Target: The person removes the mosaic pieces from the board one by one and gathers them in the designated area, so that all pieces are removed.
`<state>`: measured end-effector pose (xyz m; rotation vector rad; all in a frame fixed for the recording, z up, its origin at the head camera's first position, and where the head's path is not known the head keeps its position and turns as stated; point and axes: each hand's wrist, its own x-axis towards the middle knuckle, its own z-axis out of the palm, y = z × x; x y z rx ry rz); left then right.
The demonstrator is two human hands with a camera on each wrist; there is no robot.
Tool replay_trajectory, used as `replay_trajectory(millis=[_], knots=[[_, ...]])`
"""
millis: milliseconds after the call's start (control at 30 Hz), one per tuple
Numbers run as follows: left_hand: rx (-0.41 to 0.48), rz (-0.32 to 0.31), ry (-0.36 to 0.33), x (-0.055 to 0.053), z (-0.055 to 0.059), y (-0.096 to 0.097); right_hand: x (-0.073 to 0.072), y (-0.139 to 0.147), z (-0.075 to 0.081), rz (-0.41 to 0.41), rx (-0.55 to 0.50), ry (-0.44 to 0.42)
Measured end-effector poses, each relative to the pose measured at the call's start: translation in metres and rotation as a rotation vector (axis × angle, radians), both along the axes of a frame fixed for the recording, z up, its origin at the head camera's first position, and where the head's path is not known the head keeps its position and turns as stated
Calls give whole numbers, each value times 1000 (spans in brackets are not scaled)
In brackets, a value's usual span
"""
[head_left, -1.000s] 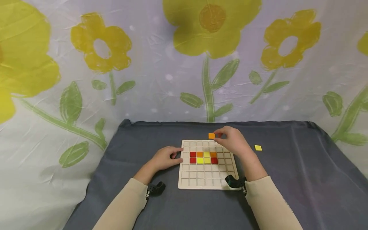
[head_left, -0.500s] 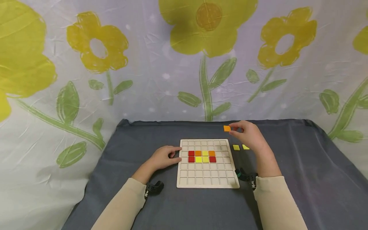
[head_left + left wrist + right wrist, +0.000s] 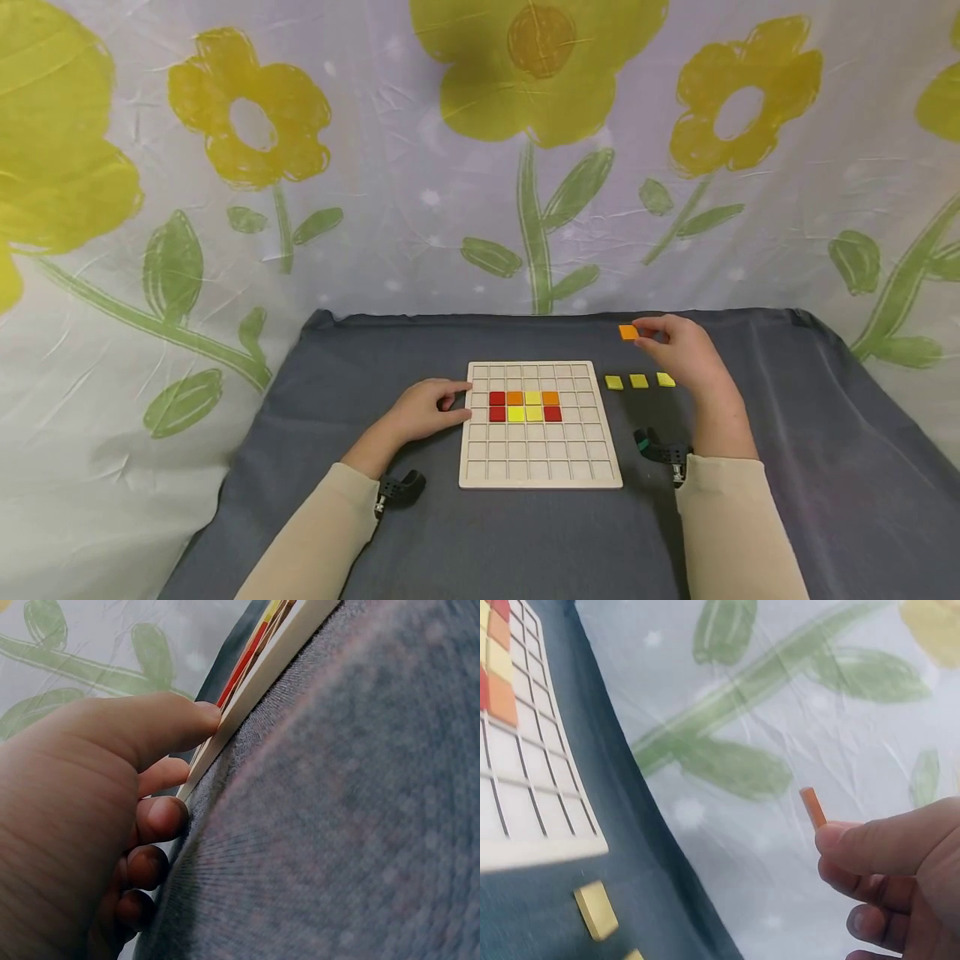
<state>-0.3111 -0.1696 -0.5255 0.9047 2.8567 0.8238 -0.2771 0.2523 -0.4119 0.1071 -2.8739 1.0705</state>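
Observation:
Between the thumb and fingertips of my right hand (image 3: 684, 354) is an orange square tile (image 3: 628, 332), held in the air behind and to the right of the board; the right wrist view shows this orange tile (image 3: 813, 808) edge-on. The pale wooden grid board (image 3: 536, 451) lies flat with two short rows of red, orange and yellow tiles in it. My left hand (image 3: 426, 410) touches the board's left edge with thumb and forefinger. In the left wrist view the thumb (image 3: 161, 727) rests against the board's rim (image 3: 264, 679), the other fingers loosely bent.
Three yellow tiles lie in a row right of the board: a near one (image 3: 614, 383), a middle one (image 3: 639, 382) and a far one (image 3: 666, 380). Dark grey cloth (image 3: 517, 542) covers the table. A flower-print curtain (image 3: 397, 167) stands behind it.
My right hand has moved right from over the board's back edge, carrying the orange tile. Yellow tiles that it covered have come into view. My left hand has stayed at the board's edge.

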Motion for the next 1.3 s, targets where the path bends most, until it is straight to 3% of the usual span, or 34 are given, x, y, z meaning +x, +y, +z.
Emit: replay_trajectory(millis=[333,600,833,1300], knots=[[5,5,-5,1,1,2,4,35,-11,-78,15,-32],[-8,6,-8,2,2,1,7,68,-29,-145,-1,-80],[-2,4,-11,1,3,1,9,84,-44,-160,-1,-93],[1,3,-2,2,2,1,7,96,-71,-161,44,-232]])
